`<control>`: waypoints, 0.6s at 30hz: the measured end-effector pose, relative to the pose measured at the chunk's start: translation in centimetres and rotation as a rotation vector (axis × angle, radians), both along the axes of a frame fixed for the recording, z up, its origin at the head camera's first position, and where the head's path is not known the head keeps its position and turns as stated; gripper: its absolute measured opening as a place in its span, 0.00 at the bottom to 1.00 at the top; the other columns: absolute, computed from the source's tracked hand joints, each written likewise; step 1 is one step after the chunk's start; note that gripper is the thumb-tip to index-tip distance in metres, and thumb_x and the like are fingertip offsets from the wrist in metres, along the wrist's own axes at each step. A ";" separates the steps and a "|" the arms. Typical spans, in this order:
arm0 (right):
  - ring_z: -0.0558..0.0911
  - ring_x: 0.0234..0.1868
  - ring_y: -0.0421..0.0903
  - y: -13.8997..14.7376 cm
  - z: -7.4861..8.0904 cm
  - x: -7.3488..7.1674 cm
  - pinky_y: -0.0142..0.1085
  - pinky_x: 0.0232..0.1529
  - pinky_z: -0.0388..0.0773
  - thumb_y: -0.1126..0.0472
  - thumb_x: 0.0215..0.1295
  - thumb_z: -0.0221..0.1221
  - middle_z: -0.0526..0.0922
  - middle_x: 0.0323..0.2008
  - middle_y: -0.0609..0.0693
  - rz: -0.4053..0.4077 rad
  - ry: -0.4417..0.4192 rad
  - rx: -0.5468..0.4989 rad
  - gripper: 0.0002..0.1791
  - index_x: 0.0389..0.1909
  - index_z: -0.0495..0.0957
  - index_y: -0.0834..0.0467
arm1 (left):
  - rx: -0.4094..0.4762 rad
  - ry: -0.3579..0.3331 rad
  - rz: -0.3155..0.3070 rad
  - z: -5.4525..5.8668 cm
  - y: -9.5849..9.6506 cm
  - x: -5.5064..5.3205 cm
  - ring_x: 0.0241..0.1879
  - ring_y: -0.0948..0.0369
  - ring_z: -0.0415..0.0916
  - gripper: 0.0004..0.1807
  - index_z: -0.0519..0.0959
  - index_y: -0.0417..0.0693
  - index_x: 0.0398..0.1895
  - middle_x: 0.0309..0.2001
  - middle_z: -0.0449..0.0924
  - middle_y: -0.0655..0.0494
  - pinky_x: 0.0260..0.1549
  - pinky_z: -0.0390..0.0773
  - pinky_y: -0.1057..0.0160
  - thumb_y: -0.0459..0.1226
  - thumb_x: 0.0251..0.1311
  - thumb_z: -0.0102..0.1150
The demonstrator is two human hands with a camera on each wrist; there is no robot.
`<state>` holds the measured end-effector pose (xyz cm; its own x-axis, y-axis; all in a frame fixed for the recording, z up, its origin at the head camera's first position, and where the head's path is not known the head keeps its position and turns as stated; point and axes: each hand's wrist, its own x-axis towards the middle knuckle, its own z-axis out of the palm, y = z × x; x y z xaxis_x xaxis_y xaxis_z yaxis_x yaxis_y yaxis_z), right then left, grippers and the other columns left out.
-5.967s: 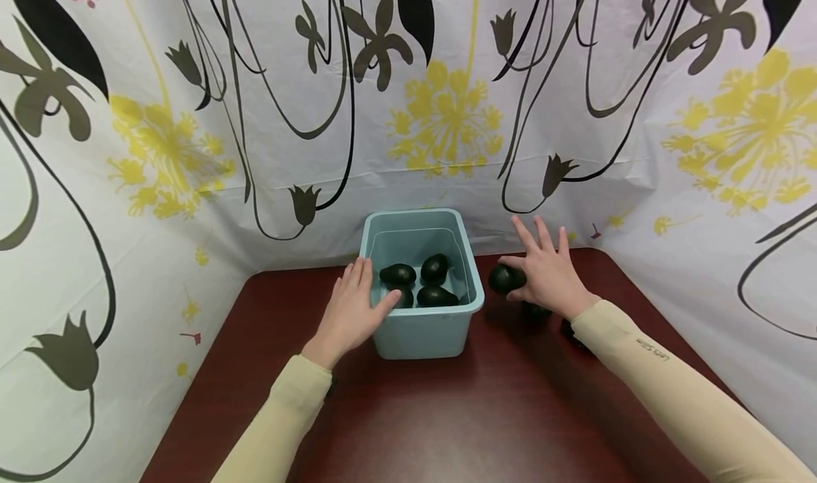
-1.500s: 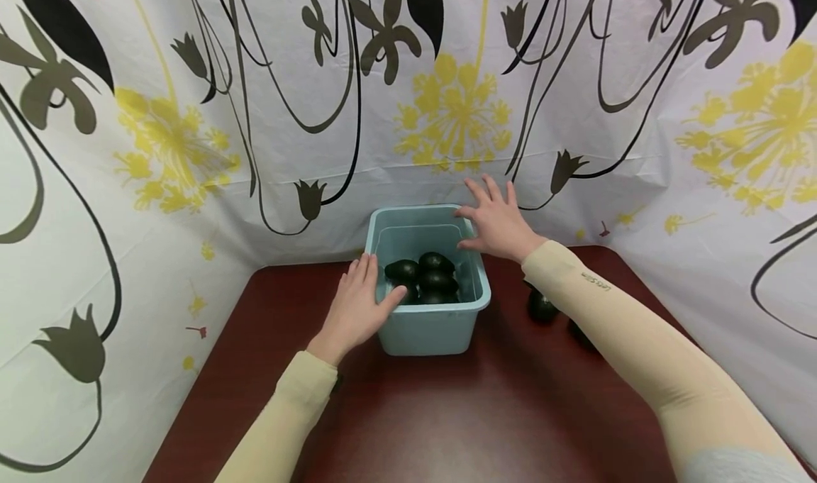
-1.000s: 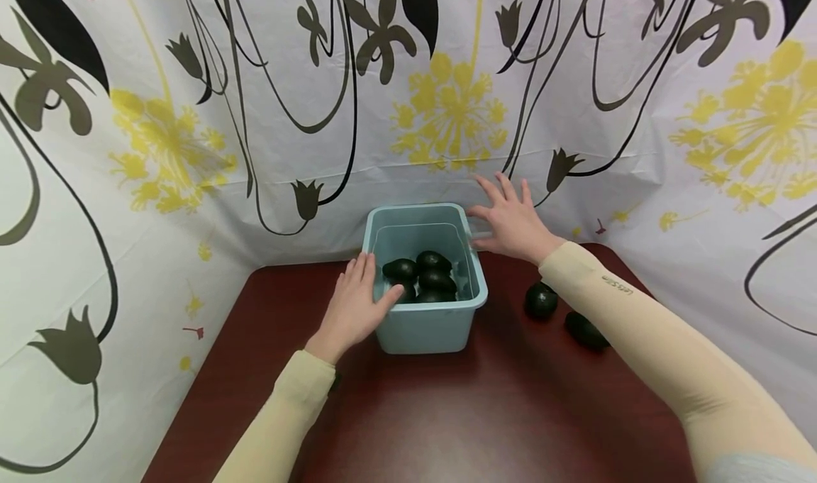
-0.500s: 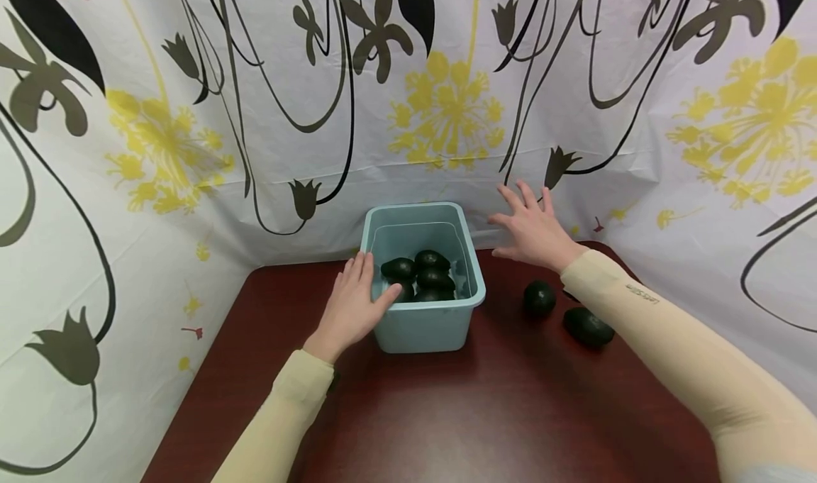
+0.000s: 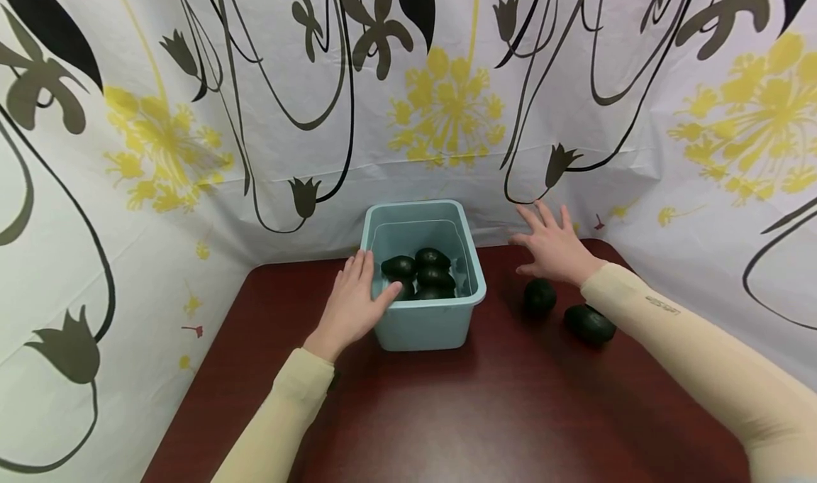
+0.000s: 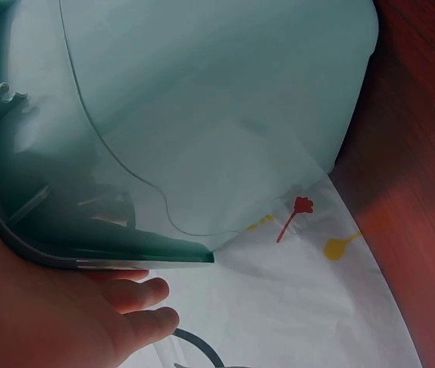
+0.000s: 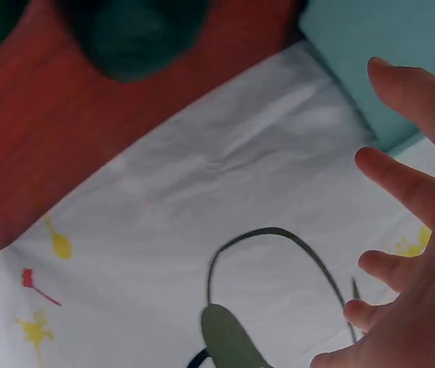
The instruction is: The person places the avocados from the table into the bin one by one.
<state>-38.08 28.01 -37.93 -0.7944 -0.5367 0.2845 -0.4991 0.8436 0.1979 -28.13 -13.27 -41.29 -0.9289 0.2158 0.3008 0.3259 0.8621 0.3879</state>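
A light blue plastic bin (image 5: 426,327) stands near the back of the table with several dark green avocados (image 5: 435,279) inside. My left hand (image 5: 349,306) rests on the bin's left front rim, fingers straight; the left wrist view shows the fingers (image 6: 147,322) along the outside of the rim. To the right of the bin, my right hand (image 5: 554,247) hovers with spread fingers and holds nothing. Just below it lies one avocado (image 5: 539,297) on the table, and another avocado (image 5: 590,325) lies further right, close to the forearm. In the right wrist view the nearer avocado (image 7: 137,38) is blurred.
The dark red table (image 5: 434,412) has rounded back corners. A white cloth (image 5: 281,150) printed with flowers hangs right behind it and along both sides.
Another avocado has joined those in the bin since the earliest frame. My right hand has drawn back from over the bin's right rim, rightward and down toward the loose avocados. The left hand stays put.
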 end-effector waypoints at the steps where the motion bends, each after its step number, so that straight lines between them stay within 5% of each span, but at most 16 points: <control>1: 0.47 0.75 0.70 0.3 -0.3 0.0 0.77 0.63 0.41 0.39 0.46 0.77 0.52 0.77 0.63 0.001 -0.002 0.008 0.35 0.57 0.84 0.48 | 0.002 0.000 0.000 0.0 0.0 0.0 0.79 0.49 0.37 0.57 0.44 0.45 0.82 0.81 0.40 0.45 0.74 0.44 0.44 0.76 0.63 0.30; 18: 0.53 0.72 0.73 4.8 -5.4 0.7 0.79 0.59 0.43 0.46 0.34 0.82 0.58 0.74 0.65 0.075 -0.100 0.095 0.38 0.54 0.85 0.48 | 0.010 0.015 -0.010 -0.1 0.0 -0.1 0.79 0.48 0.38 0.57 0.46 0.44 0.81 0.81 0.41 0.44 0.74 0.43 0.44 0.75 0.63 0.32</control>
<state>-37.38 32.80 -43.31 -0.7726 -0.6167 0.1508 -0.5816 0.7827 0.2216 -28.21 -13.30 -41.42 -0.9223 0.2215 0.3168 0.3399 0.8550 0.3917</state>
